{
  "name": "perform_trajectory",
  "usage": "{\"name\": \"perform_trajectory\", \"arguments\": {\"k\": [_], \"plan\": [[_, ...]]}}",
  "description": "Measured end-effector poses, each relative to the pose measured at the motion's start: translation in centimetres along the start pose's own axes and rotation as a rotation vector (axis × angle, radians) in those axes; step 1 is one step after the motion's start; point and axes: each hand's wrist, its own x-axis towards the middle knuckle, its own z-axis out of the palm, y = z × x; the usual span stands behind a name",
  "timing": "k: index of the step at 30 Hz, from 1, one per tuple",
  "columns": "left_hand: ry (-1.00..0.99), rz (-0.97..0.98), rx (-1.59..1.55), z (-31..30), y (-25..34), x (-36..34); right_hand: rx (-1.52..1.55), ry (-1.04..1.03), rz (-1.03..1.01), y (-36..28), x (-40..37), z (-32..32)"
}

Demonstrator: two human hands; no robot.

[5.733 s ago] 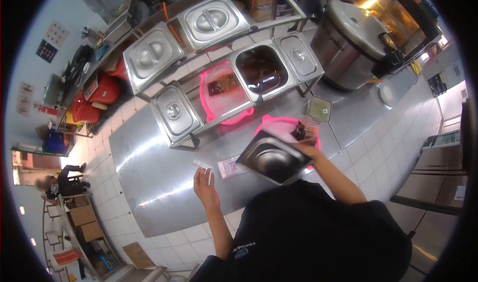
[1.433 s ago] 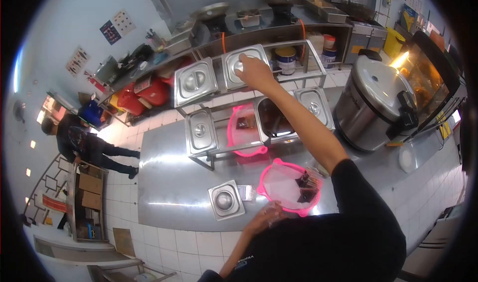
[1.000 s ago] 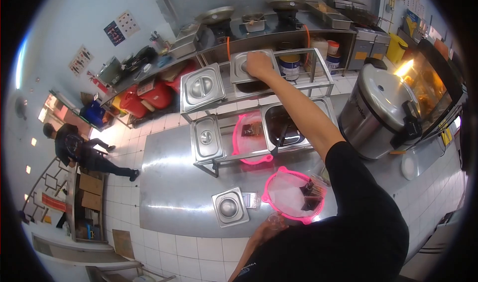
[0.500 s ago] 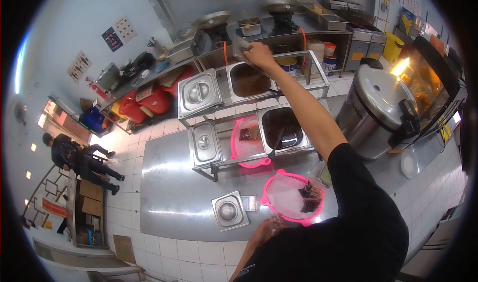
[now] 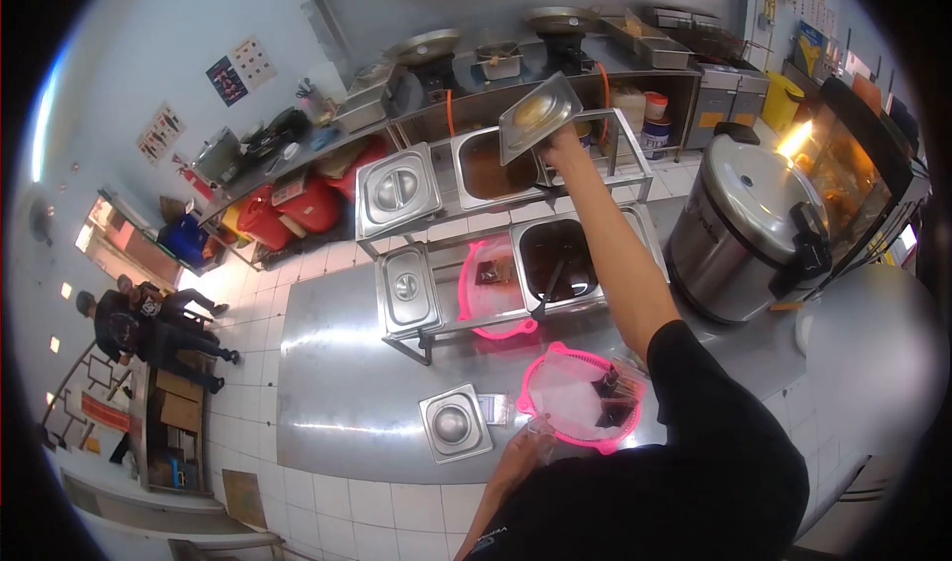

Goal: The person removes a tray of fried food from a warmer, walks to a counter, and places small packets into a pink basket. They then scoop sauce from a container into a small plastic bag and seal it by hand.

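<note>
My right hand [image 5: 561, 151] reaches far out and grips a tilted metal lid [image 5: 538, 118] above the right part of an upper steel pan [image 5: 494, 172] of brown sauce. Below that pan sits another pan [image 5: 558, 261] of dark sauce with a handle in it. My left hand [image 5: 520, 457] is closed on some crumpled clear plastic [image 5: 540, 430], beside a pink basket [image 5: 529, 394] that has a white liner and dark packets. Left of this hand, a small square lid [image 5: 455, 423] lies on the steel table [image 5: 337, 363].
Two lidded pans [image 5: 398, 190] [image 5: 410, 285] stand left on the rack. A second pink basket [image 5: 476, 313] is under the rack. On the right is a large cooker [image 5: 739, 229]. Two people [image 5: 149, 328] are at the far left. Woks [image 5: 426, 46] line the back counter.
My right hand has moved right and nearer, and the lid has swung from edge-on to broad side. My left hand has shifted slightly left. A blurred pale shape has appeared at the right.
</note>
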Motion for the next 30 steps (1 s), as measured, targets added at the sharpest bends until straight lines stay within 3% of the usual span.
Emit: {"name": "perform_trajectory", "arguments": {"k": [2,7,10,13,14,16,19,21,22,24,26,28,29,30], "plan": [[-0.028,0.022,0.005,-0.5,0.0,0.5,0.128,0.112,-0.014,0.1,-1.3,0.2],[-0.092,0.124,0.010,-1.0,0.2,1.2,0.296,-0.079,-0.056,0.6,-1.3,-2.7],[-0.006,0.090,-0.007,-0.5,0.7,1.1,0.402,-0.172,-0.070,-0.1,-3.0,-2.9],[-0.107,0.156,-0.121,-1.2,0.6,0.7,0.562,-0.384,-0.023,-3.3,-8.3,-2.6],[-0.013,0.129,-0.104,-1.1,0.5,0.4,0.547,-0.453,-0.039,-4.4,-11.5,-3.0],[-0.096,0.202,-0.153,-1.5,0.2,0.4,0.474,-0.543,-0.077,-6.9,-17.9,-4.0],[-0.036,0.201,-0.152,-1.5,0.0,0.3,-0.034,-0.306,-0.348,-9.5,-29.5,-8.7],[0.008,0.160,-0.089,-0.6,0.4,-0.1,-1.022,0.061,-0.608,-10.4,-38.4,-13.2],[0.045,0.145,-0.026,-0.3,0.4,0.2,-1.300,0.211,-0.631,-10.7,-42.5,-15.2],[0.033,0.111,-0.007,0.0,0.7,0.3,-1.056,0.394,-0.489,-11.6,-50.3,-18.7],[0.012,0.085,0.027,0.3,1.1,0.8,-0.129,0.531,-0.343,-11.6,-55.6,-24.0],[-0.030,0.072,0.063,0.3,1.3,2.0,0.172,0.698,-0.356,-11.7,-58.9,-27.6],[-0.056,0.084,0.068,0.5,1.6,2.9,0.135,0.614,-0.369,-11.4,-59.8,-29.6],[-0.087,0.087,0.076,0.6,1.8,3.8,0.151,0.695,-0.401,-11.1,-60.4,-31.7]]}}
